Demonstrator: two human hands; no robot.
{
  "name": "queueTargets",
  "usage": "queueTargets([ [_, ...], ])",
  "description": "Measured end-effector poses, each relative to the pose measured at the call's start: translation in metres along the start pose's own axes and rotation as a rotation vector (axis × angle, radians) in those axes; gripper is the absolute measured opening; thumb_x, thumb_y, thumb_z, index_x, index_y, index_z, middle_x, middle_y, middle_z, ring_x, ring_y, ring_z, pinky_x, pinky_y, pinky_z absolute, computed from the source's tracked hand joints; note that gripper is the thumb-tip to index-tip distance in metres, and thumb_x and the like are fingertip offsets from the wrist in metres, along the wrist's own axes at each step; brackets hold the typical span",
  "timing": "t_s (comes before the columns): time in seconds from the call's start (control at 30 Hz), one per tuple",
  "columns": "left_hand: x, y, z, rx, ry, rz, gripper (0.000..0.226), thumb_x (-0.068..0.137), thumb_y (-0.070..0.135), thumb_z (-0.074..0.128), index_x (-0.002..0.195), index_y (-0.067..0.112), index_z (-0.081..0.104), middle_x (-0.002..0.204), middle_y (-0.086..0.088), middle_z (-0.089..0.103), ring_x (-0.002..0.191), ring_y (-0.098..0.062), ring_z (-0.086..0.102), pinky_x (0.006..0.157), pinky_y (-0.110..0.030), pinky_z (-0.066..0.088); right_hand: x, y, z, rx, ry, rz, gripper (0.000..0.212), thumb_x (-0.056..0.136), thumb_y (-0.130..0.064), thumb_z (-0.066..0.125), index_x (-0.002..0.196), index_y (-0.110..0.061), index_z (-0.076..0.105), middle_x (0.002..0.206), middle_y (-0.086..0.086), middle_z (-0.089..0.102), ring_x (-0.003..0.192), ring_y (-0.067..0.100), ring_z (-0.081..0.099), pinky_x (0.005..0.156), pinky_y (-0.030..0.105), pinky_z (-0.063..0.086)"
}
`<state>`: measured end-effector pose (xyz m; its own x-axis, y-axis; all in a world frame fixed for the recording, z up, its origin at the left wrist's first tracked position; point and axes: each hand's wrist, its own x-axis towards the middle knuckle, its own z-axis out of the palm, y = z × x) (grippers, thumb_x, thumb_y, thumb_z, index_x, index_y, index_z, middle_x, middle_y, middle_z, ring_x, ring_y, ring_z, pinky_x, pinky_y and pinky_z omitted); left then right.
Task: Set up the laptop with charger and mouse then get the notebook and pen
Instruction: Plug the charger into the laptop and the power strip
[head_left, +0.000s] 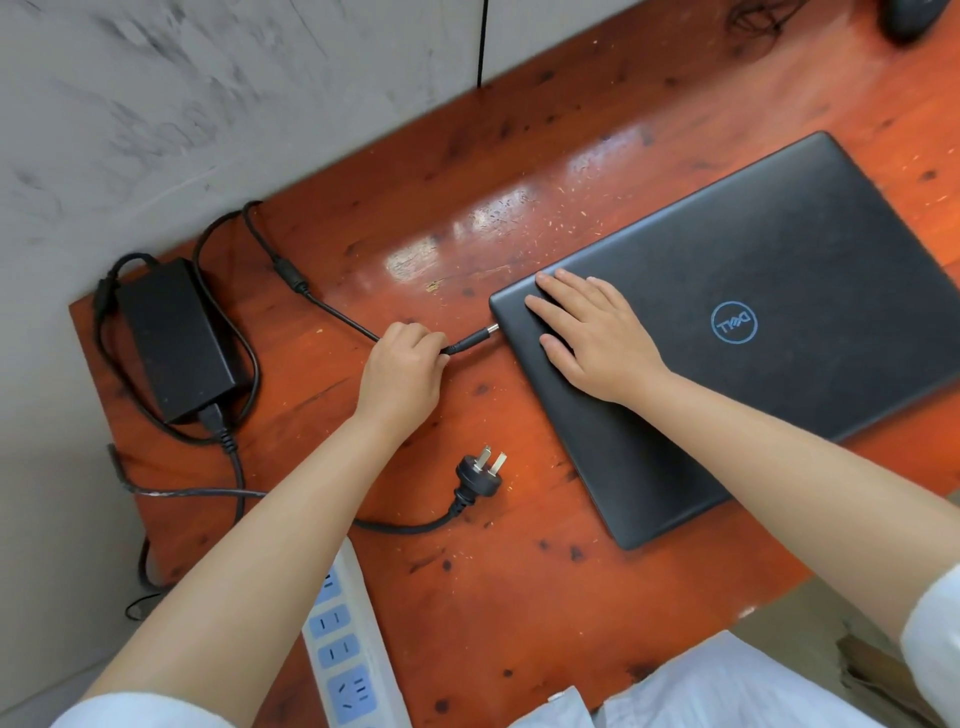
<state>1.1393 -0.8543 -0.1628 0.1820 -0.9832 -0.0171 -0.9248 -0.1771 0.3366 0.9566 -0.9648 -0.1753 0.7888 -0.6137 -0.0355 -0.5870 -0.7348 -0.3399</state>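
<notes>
A closed black laptop lies on the red-brown wooden table. My right hand rests flat on its lid near the left corner. My left hand pinches the charger's barrel connector, whose metal tip touches the laptop's left edge. The black power brick sits at the table's left end with its cable looped around it. The wall plug lies loose on the table, prongs up. A dark mouse shows at the top right corner. No notebook or pen is in view.
A white power strip with blue sockets lies at the table's near edge under my left forearm. A grey wall borders the table's far and left sides. A thin black cable hangs down the wall.
</notes>
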Motion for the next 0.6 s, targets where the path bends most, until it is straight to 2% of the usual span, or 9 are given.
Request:
queueTargets([
  [0.13,0.000,-0.003,0.006,-0.031,-0.020,-0.026,0.013,0.084,-0.002,0.058,0.093,-0.009,0.065,0.089,-0.028,0.066,0.086,-0.042,0.057,0.075,-0.048,0.049,0.000,0.001,0.001,0.003,-0.010,0.002,0.041,0.089,-0.019,0.048,0.127,-0.005,0.051,0.141,0.017,0.046,0.133,0.033,0.038,0.110,0.047,0.028],
  [0.43,-0.003,-0.004,0.011,-0.070,-0.011,-0.032,0.016,0.085,-0.001,0.056,0.097,-0.010,0.064,0.093,-0.028,0.066,0.090,-0.042,0.056,0.079,-0.047,0.047,0.001,0.000,0.003,-0.007,-0.019,0.010,0.042,0.089,-0.020,0.044,0.128,-0.006,0.050,0.142,0.016,0.045,0.134,0.033,0.037,0.111,0.047,0.026],
  [0.6,-0.003,-0.009,0.013,-0.087,0.004,-0.053,0.020,0.088,0.002,0.053,0.103,-0.008,0.062,0.100,-0.026,0.065,0.096,-0.038,0.055,0.082,-0.045,0.045,0.001,-0.003,0.001,-0.021,0.005,0.010,0.041,0.086,-0.017,0.047,0.124,-0.002,0.053,0.137,0.020,0.049,0.130,0.038,0.041,0.107,0.051,0.030],
])
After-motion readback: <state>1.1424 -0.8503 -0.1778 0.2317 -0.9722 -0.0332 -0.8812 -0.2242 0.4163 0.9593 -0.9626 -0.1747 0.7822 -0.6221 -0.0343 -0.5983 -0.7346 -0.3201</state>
